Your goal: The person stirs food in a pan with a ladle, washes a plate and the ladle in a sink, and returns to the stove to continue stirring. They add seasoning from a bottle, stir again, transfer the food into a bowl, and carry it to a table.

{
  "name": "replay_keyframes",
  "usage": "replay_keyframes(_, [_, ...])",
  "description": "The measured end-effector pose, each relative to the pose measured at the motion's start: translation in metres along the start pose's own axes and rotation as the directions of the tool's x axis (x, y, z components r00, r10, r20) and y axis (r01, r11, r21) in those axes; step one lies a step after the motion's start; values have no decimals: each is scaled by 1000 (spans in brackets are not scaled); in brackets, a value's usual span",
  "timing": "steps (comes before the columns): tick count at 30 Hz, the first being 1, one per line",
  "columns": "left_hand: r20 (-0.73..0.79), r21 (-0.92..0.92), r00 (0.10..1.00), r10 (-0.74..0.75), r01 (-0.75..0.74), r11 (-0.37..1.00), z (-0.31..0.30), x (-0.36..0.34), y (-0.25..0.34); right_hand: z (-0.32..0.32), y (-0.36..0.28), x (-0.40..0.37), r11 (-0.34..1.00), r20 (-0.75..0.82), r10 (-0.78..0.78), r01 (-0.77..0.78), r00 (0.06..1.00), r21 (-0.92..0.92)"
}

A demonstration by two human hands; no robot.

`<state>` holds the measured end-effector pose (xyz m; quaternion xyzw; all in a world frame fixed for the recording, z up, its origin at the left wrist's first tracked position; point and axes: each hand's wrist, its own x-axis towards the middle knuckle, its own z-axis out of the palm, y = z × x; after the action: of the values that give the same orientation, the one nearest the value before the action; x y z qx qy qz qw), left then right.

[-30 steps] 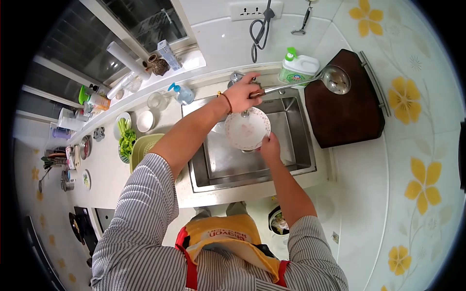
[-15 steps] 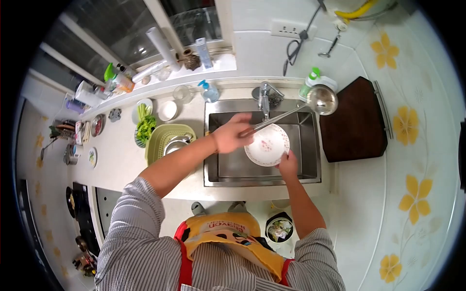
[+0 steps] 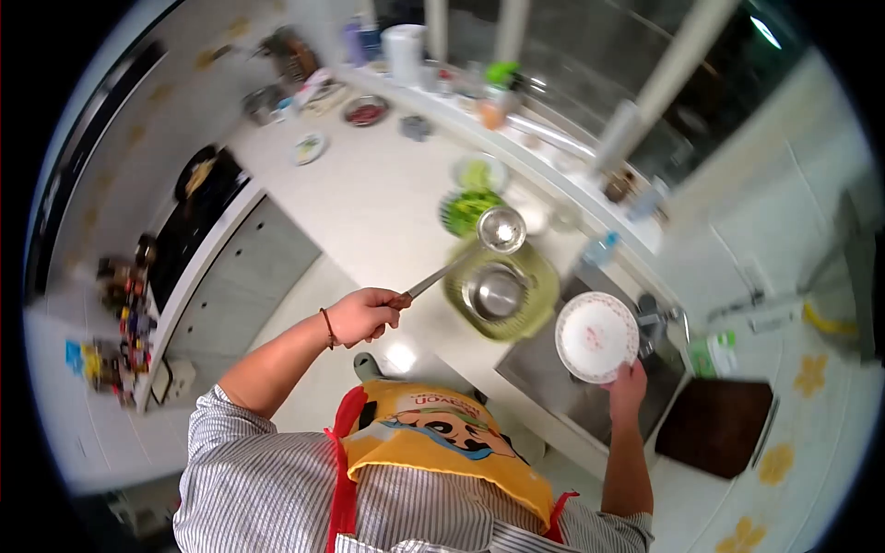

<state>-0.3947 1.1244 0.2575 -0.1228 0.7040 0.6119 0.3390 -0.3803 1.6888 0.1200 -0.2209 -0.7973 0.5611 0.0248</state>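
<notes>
My left hand (image 3: 362, 316) is closed around the handle of a metal ladle (image 3: 501, 229). The ladle's round head hangs over the back of a green plastic basket (image 3: 546, 293), where a steel bowl (image 3: 498, 293) sits. My right hand (image 3: 628, 385) grips the lower rim of a white plate (image 3: 597, 337) with a pink floral pattern, tilted above the steel sink (image 3: 544, 392). The fingers behind the plate are hidden.
Leafy greens (image 3: 472, 212) stand behind the basket. A dark brown board (image 3: 714, 426) is right of the sink, and a blue pump bottle (image 3: 601, 249) stands behind it. Far left is a stove (image 3: 189, 235) with a pan (image 3: 196, 175). Bottles line the window sill.
My view has turned left toward the stove side. The ladle has swung left, from over the sink to over the green basket. The plate remains in my right hand above the sink.
</notes>
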Motion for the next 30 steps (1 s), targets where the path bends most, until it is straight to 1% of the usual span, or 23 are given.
replay_keyframes(2, [-87,8,996,-10,11,1000,-55,-35,-16,48,-62,0,992,41,-51,56,998,-116])
replay_keyframes(3, [-107,-5,994,-9,8,1000,-87,-51,-28,80,-96,-2,996,83,-40,33,996,84])
replay_keyframes(4, [-120,-19,993,-16,14,1000,-122,-70,-38,116,-126,-7,962,135,-14,-23,991,271])
replay_keyframes(6, [-178,-19,983,-49,47,999,-185,-109,-57,176,-145,20,982,286,-104,53,952,183])
replay_keyframes(8, [-204,-128,979,-8,-18,992,-243,-158,-64,254,-199,12,994,294,-105,97,950,42])
replay_keyframes(9, [-231,-145,973,-16,-19,989,-273,-180,-72,294,-224,8,992,347,-127,113,929,62])
replay_keyframes(11, [-290,-81,957,29,-55,995,-340,-221,-78,380,-285,-8,989,418,-150,132,896,72])
replay_keyframes(12, [-315,-94,948,34,-67,993,-371,-234,-85,427,-308,-10,985,457,-172,144,873,96])
replay_keyframes(14, [-403,-50,915,-34,15,999,-431,-257,-95,518,-350,-13,981,522,-192,152,831,118])
replay_keyframes(15, [-450,-104,892,-42,-6,995,-458,-265,-100,565,-371,-13,976,588,-215,166,780,138])
replay_keyframes(16, [-495,-154,867,-52,-28,988,-487,-272,-103,613,-393,-17,975,636,-224,163,739,154])
replay_keyframes(17, [-521,-167,850,-78,-12,986,-513,-281,-100,662,-416,-26,976,652,-217,148,727,159])
replay_keyframes(18, [-540,-184,834,-110,10,983,-539,-289,-95,710,-439,-35,978,694,-207,130,690,163])
replay_keyframes(19, [-578,-207,814,-55,-81,975,-577,-278,-115,760,-462,-43,979,708,-198,99,678,179])
replay_keyframes(20, [-572,-200,814,-106,-12,980,-598,-288,-99,809,-481,-45,977,746,-212,108,631,185])
replay_keyframes(22, [-599,-268,790,-134,-39,963,-649,-287,-96,903,-521,-64,972,795,-234,130,559,194])
replay_keyframes(23, [-629,-319,772,-94,-145,937,-688,-269,-123,949,-538,-70,975,814,-223,146,536,170])
replay_keyframes(24, [-645,-361,758,-102,-184,914,-710,-267,-122,990,-557,-83,978,839,-206,134,504,160])
replay_keyframes(25, [-655,-364,747,-114,-180,914,-735,-263,-120,1036,-570,-84,975,877,-216,146,429,168])
replay_keyframes(26, [-667,-369,734,-127,-178,912,-760,-259,-120,1084,-582,-85,974,885,-219,147,411,173])
replay_keyframes(28, [-685,-415,709,-168,-190,890,-808,-247,-122,1174,-603,-91,957,911,-247,234,331,175])
replay_keyframes(30, [-699,-473,681,-217,-213,855,-856,-236,-122,1255,-629,-102,944,930,-257,276,262,183])
